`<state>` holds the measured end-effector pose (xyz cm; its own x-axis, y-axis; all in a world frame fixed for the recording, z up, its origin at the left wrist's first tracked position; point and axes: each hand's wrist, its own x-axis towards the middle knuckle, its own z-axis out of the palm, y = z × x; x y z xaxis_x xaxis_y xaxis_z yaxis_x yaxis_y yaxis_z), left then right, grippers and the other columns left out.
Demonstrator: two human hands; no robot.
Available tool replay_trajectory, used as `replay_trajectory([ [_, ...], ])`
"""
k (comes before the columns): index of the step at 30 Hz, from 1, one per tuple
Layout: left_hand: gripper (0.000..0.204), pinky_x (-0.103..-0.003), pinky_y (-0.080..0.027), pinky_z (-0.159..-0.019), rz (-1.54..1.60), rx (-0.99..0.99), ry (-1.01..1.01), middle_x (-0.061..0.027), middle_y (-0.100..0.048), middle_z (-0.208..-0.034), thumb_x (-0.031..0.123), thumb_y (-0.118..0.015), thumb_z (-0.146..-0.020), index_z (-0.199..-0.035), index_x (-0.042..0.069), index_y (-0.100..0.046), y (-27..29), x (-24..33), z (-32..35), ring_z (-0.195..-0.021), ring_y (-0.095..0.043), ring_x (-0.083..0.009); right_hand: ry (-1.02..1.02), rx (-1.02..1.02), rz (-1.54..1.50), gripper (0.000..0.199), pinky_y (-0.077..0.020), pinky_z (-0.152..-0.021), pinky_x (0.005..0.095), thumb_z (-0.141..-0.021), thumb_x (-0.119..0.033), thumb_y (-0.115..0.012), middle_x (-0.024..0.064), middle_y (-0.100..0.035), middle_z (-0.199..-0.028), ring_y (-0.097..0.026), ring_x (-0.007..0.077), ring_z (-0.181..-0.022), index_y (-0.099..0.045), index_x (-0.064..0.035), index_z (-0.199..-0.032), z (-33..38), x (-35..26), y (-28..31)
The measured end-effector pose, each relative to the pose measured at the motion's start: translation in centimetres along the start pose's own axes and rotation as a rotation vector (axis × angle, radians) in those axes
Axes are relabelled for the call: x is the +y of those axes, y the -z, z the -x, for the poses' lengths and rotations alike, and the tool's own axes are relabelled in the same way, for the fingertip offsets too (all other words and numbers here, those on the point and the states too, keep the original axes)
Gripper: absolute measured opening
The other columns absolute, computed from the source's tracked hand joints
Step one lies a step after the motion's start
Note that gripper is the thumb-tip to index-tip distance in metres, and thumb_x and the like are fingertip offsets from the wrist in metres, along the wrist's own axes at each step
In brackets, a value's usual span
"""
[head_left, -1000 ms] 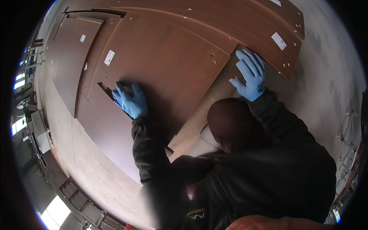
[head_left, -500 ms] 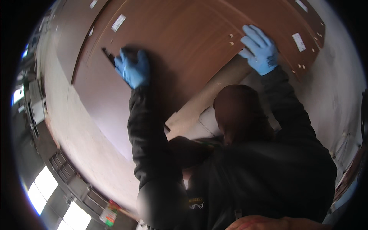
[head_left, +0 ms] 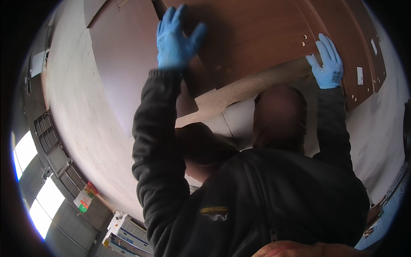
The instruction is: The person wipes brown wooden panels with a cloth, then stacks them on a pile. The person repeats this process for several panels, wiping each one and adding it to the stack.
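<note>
My left hand [head_left: 174, 40], in a blue glove, is open with its fingers spread over the left edge of a large reddish-brown board [head_left: 252, 25]. A dark narrow strip [head_left: 159, 7] shows along that edge, beside the fingertips. At the board's near right side my right hand [head_left: 329, 64], also gloved in blue, lies with its fingers stretched out and thumb apart. Two small pale round marks [head_left: 304, 40] are on the board close to it. Whether either palm bears on the board is hidden.
A paler brown sheet [head_left: 117, 55] lies left of the board. Under its near edge shows a tan strip [head_left: 209, 105] on the grey floor [head_left: 77, 111]. Another brown panel with a white label [head_left: 359, 76] is at right. My dark-trousered knees [head_left: 280, 118] are close by.
The view has turned, so the board sits farther up and right. My left hand has shifted along the board, its fingers more spread. My right hand stays at the board's near edge.
</note>
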<state>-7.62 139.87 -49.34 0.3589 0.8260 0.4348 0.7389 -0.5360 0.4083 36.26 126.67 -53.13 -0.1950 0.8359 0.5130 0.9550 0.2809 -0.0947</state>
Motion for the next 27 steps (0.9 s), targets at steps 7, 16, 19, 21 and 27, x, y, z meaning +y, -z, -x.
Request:
replay_trajectory([
  [7,0.101,-0.057,-0.037,-0.122,-0.109,-0.459,-0.103,-0.0268,-0.040,-0.163,0.040,-0.088,-0.079,-0.161,0.006,-0.041,4.7,7.3,9.5,-0.150,-0.041,-0.0472,0.070,-0.021,0.033,0.046,-0.0589,-0.097,0.0449,-0.089,-0.037,-0.081,0.0151,-0.066,-0.142,-0.064,0.0356,-0.129,-0.070,-0.0014,-0.117,-0.4,-0.2,0.2],
  [16,0.106,-0.053,-0.040,-0.122,-0.042,-0.380,-0.087,-0.0279,-0.034,-0.165,0.014,-0.090,-0.072,-0.162,0.006,-0.035,2.1,6.7,11.0,-0.148,-0.040,-0.0495,0.076,0.005,0.082,0.047,-0.0600,-0.095,0.0422,-0.086,-0.041,-0.083,0.0129,-0.068,-0.138,-0.066,0.0324,-0.126,-0.071,-0.0048,-0.113,-0.7,0.0,0.0],
  [19,0.106,-0.053,-0.039,-0.122,-0.050,-0.399,-0.061,-0.0281,-0.032,-0.166,0.014,-0.090,-0.072,-0.163,0.005,-0.035,1.9,6.9,11.2,-0.149,-0.040,-0.0500,0.049,0.004,0.083,0.048,-0.0602,-0.094,0.0414,-0.085,-0.043,-0.084,0.0124,-0.070,-0.136,-0.066,0.0310,-0.126,-0.071,-0.0051,-0.112,-0.8,0.1,-0.1],
  [21,0.107,-0.053,-0.039,-0.123,-0.056,-0.382,-0.073,-0.0282,-0.031,-0.167,0.013,-0.090,-0.072,-0.163,0.005,-0.035,1.8,6.9,11.2,-0.149,-0.039,-0.0501,0.038,0.007,0.076,0.049,-0.0601,-0.094,0.0414,-0.085,-0.043,-0.084,0.0124,-0.070,-0.136,-0.067,0.0311,-0.125,-0.072,-0.0040,-0.112,-0.8,0.1,-0.2],
  [27,0.106,-0.057,-0.042,-0.118,-0.078,-0.395,-0.120,-0.0339,-0.033,-0.162,0.018,-0.091,-0.073,-0.160,0.000,-0.034,1.8,6.9,10.9,-0.143,-0.043,-0.0556,0.026,-0.034,-0.036,0.049,-0.0574,-0.101,0.0434,-0.084,-0.026,-0.084,0.0154,-0.067,-0.142,-0.064,0.0357,-0.129,-0.068,-0.0003,-0.122,-0.5,0.5,0.5],
])
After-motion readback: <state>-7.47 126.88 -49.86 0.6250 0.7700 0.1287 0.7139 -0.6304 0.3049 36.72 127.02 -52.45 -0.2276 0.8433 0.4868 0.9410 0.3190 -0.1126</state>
